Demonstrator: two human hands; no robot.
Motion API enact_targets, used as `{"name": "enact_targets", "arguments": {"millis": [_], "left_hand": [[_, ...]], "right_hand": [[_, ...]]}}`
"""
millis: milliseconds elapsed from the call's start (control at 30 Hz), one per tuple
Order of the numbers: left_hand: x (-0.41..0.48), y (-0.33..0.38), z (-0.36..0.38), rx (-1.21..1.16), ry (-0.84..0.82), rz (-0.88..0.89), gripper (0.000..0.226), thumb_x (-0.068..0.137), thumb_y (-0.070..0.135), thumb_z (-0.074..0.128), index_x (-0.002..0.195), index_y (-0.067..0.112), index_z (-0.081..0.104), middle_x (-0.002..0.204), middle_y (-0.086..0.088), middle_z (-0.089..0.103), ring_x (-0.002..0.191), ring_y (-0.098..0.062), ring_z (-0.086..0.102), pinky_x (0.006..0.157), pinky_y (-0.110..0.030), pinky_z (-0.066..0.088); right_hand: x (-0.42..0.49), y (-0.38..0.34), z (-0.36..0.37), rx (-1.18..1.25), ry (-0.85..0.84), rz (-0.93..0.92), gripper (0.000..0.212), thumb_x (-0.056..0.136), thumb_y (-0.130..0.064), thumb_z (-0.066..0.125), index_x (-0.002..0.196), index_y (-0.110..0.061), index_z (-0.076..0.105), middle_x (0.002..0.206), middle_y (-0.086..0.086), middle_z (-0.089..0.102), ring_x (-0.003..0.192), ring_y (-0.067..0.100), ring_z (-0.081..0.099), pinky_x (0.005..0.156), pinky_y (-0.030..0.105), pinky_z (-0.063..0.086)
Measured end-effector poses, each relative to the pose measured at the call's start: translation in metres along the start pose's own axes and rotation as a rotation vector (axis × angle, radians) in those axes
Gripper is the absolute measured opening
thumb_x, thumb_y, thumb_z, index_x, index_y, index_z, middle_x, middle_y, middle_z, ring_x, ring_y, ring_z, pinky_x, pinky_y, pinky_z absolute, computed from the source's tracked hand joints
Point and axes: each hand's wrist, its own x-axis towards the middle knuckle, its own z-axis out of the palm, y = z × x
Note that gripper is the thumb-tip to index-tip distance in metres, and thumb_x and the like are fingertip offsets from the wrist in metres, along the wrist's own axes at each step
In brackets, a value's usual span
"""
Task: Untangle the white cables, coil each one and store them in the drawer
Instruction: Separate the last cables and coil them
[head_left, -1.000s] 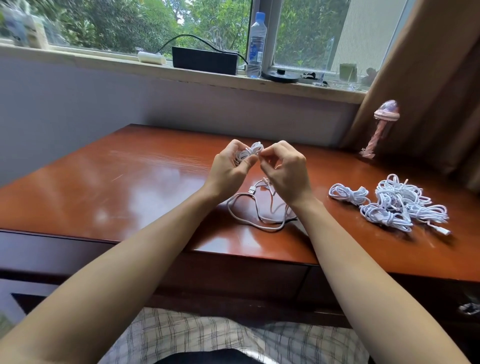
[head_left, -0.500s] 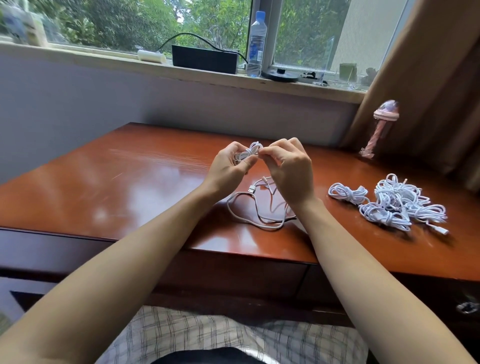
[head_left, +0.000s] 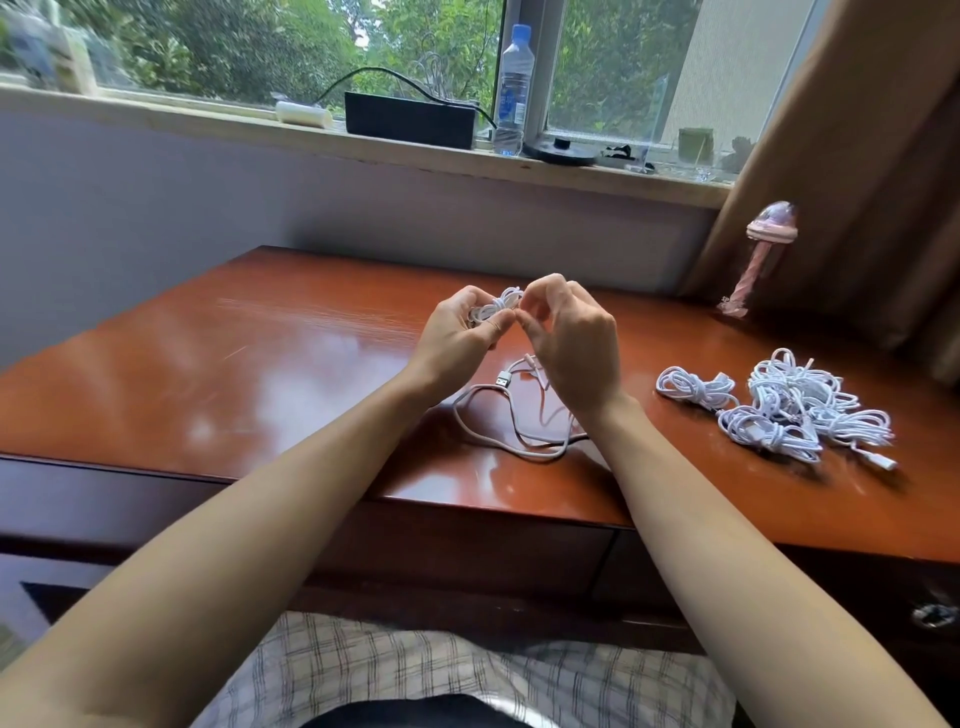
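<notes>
The left hand (head_left: 457, 338) grips a small coil of one cable (head_left: 493, 310) above the desk (head_left: 260, 374). The right hand (head_left: 576, 353) pinches the strand just beside the coil, fingers curled. The rest of that cable lies loose on the desk below. To the right, the pile (head_left: 800, 410) looks partly bundled, partly tangled. The drawer (head_left: 467, 545) seems closed with nothing stored, so the task looks early, with much coiling left

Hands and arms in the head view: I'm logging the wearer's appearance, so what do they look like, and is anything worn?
The left forearm and right forearm are bare, with no sleeves in view. Neither the left hand nor the right hand shows a glove, ring, watch or bracelet. The fingers are uncovered.
</notes>
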Motion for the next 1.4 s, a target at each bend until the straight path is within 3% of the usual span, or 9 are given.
{"name": "enact_targets", "arguments": {"millis": [167,333,567,700,867,1000,1200,1300,1400], "left_hand": [[0.0,0.0,0.001,0.022,0.032,0.019,0.027,0.084,0.035,0.071,0.088,0.013,0.058,0.064,0.005,0.055,0.054,-0.007,0.048,0.054,-0.022,0.039],[0.002,0.0,0.0,0.028,0.063,0.007,0.014,0.094,0.016,0.069,0.087,0.013,0.057,0.064,0.005,0.056,0.052,-0.004,0.049,0.054,-0.02,0.039],[0.0,0.003,0.001,0.019,0.046,0.015,0.021,0.084,0.031,0.07,0.086,0.014,0.057,0.063,0.006,0.055,0.054,-0.008,0.048,0.056,-0.025,0.039],[0.0,0.001,-0.002,0.04,0.043,0.023,0.02,0.085,0.028,0.07,0.088,0.012,0.058,0.063,0.004,0.055,0.054,-0.008,0.048,0.055,-0.024,0.039],[-0.002,0.005,-0.001,-0.01,0.011,-0.017,0.013,0.095,0.011,0.068,0.095,0.005,0.056,0.064,0.002,0.052,0.051,-0.004,0.047,0.051,-0.016,0.037],[-0.004,0.01,0.001,-0.044,-0.002,-0.05,0.011,0.096,0.008,0.066,0.093,0.006,0.056,0.065,-0.001,0.051,0.051,-0.005,0.045,0.049,-0.016,0.036],[-0.006,0.015,-0.002,-0.115,-0.016,-0.138,0.011,0.099,0.01,0.061,0.089,0.01,0.057,0.063,-0.003,0.05,0.046,-0.005,0.039,0.044,-0.019,0.03],[-0.007,0.016,-0.004,-0.122,-0.053,-0.158,0.013,0.1,0.011,0.059,0.087,0.011,0.057,0.06,0.0,0.051,0.045,-0.005,0.037,0.044,-0.02,0.028],[-0.008,0.018,-0.004,-0.102,-0.078,-0.173,0.015,0.101,0.012,0.058,0.086,0.012,0.058,0.06,0.0,0.051,0.045,-0.006,0.037,0.044,-0.02,0.028]], "right_hand": [[-0.001,-0.003,0.002,0.036,-0.002,-0.018,0.015,0.088,-0.015,0.077,0.093,-0.009,0.064,0.083,-0.003,0.069,0.074,0.017,0.064,0.064,0.035,0.054],[-0.002,-0.005,0.005,0.132,-0.043,0.037,0.012,0.087,-0.009,0.071,0.095,-0.008,0.062,0.084,-0.002,0.067,0.076,0.018,0.063,0.072,0.04,0.055],[-0.001,-0.003,0.003,0.187,-0.006,0.178,0.017,0.084,-0.009,0.076,0.089,-0.012,0.059,0.082,-0.005,0.066,0.073,0.014,0.064,0.072,0.039,0.055],[-0.001,-0.004,0.004,0.198,-0.022,0.189,0.018,0.083,-0.009,0.076,0.085,-0.013,0.059,0.08,-0.002,0.069,0.072,0.017,0.065,0.072,0.039,0.055],[0.0,-0.006,0.004,0.277,-0.024,0.284,0.028,0.083,-0.01,0.079,0.085,-0.016,0.052,0.082,0.001,0.071,0.073,0.015,0.066,0.071,0.026,0.053],[0.001,-0.004,0.002,0.357,-0.003,0.346,0.031,0.081,-0.009,0.082,0.087,-0.012,0.052,0.078,0.008,0.061,0.068,0.019,0.058,0.065,0.022,0.048],[0.0,0.007,-0.001,0.555,-0.107,0.536,0.046,0.077,-0.032,0.088,0.114,-0.021,0.064,0.099,0.002,0.069,0.084,0.012,0.064,0.078,0.026,0.055],[0.001,0.012,-0.002,0.721,-0.217,0.598,0.044,0.083,-0.026,0.084,0.123,-0.018,0.068,0.102,0.011,0.074,0.088,0.018,0.07,0.077,0.031,0.057],[0.0,0.01,-0.001,0.743,-0.253,0.61,0.035,0.089,-0.017,0.078,0.121,-0.006,0.07,0.103,0.016,0.075,0.081,0.012,0.068,0.071,0.028,0.055]]}}
